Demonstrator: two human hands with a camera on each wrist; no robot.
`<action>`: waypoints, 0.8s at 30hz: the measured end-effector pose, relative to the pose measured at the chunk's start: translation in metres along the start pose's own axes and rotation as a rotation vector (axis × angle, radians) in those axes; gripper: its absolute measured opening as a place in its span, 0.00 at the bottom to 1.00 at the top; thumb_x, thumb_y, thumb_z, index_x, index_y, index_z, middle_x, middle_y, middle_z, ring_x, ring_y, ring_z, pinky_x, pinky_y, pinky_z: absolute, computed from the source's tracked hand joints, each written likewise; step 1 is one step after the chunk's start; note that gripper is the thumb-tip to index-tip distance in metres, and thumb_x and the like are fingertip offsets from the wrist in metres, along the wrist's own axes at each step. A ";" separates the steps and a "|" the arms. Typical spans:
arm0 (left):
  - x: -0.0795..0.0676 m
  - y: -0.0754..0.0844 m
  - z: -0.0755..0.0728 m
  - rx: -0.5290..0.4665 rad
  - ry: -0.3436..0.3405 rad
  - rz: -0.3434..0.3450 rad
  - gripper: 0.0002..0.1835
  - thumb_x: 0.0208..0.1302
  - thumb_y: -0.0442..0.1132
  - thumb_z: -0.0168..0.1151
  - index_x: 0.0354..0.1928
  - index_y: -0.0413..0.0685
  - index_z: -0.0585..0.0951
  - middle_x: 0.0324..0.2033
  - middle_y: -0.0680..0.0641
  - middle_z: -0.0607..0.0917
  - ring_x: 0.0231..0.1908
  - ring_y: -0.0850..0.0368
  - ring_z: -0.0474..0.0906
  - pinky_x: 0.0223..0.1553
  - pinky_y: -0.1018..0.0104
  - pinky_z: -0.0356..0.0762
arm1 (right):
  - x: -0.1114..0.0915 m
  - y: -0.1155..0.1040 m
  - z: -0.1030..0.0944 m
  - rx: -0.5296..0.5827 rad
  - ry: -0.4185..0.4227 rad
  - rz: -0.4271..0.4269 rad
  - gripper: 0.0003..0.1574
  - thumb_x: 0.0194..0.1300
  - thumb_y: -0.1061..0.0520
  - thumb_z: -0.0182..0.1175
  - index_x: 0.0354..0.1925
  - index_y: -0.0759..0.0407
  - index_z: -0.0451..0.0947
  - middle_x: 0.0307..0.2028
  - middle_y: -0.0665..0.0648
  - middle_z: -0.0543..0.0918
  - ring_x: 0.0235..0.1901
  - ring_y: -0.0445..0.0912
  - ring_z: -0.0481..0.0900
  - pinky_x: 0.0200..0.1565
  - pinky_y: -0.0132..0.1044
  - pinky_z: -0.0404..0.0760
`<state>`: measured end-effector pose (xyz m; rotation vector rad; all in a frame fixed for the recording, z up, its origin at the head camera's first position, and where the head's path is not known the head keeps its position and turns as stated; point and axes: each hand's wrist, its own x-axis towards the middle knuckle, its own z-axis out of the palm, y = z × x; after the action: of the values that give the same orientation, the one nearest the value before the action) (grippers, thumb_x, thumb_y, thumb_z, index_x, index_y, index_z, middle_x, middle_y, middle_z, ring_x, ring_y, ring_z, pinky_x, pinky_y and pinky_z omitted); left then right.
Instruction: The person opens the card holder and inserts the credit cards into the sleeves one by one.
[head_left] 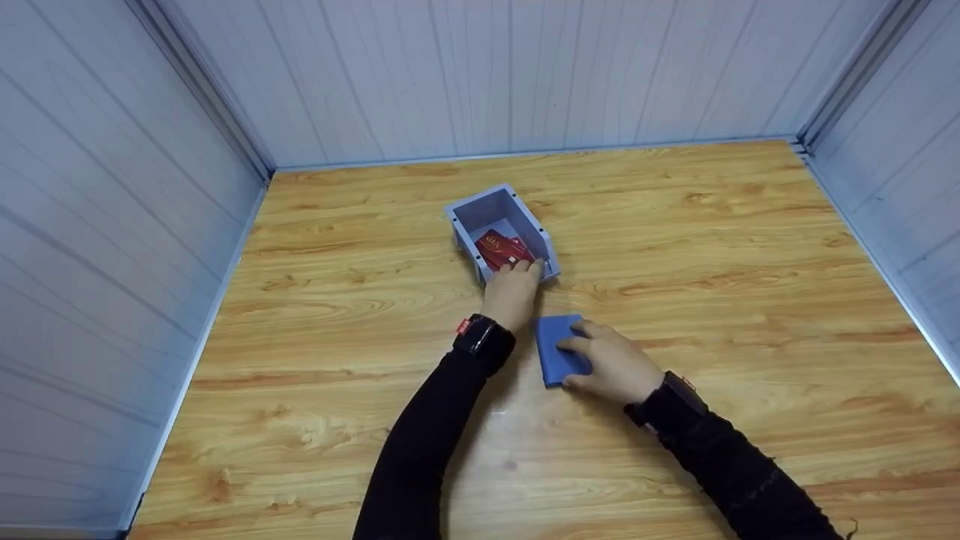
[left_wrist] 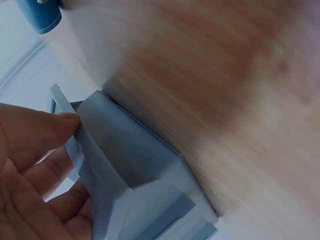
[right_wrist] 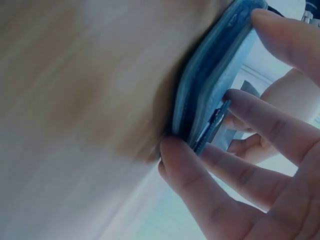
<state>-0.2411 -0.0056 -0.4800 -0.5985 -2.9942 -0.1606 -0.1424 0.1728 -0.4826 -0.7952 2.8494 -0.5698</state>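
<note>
The blue wallet (head_left: 553, 346), long axis near to far, lies just nearer than the grey bin (head_left: 484, 212); the right hand (head_left: 619, 366) grips it, the left hand (head_left: 513, 297) pinches the bin's wall.

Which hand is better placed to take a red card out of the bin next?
Probably the left hand: it grips the near edge of the bin, right beside the red cards. The right hand is farther from them and holds the wallet.
</note>
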 end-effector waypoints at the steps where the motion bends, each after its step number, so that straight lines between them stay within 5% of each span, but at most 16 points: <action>1: 0.000 0.000 0.000 -0.004 -0.005 0.002 0.26 0.65 0.32 0.56 0.66 0.50 0.72 0.56 0.46 0.82 0.50 0.44 0.81 0.50 0.54 0.80 | 0.000 -0.002 0.000 0.001 -0.002 -0.001 0.35 0.54 0.45 0.72 0.58 0.57 0.79 0.64 0.71 0.71 0.64 0.65 0.70 0.65 0.57 0.69; 24: 0.004 0.010 0.004 -0.015 0.019 0.038 0.25 0.67 0.34 0.53 0.66 0.50 0.73 0.55 0.46 0.82 0.50 0.43 0.81 0.50 0.52 0.80 | 0.002 -0.014 0.005 -0.020 -0.007 -0.006 0.36 0.54 0.43 0.71 0.58 0.56 0.79 0.64 0.70 0.71 0.63 0.64 0.71 0.64 0.56 0.71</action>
<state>-0.2415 0.0059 -0.4825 -0.6513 -2.9641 -0.1854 -0.1364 0.1591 -0.4813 -0.8076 2.8515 -0.5386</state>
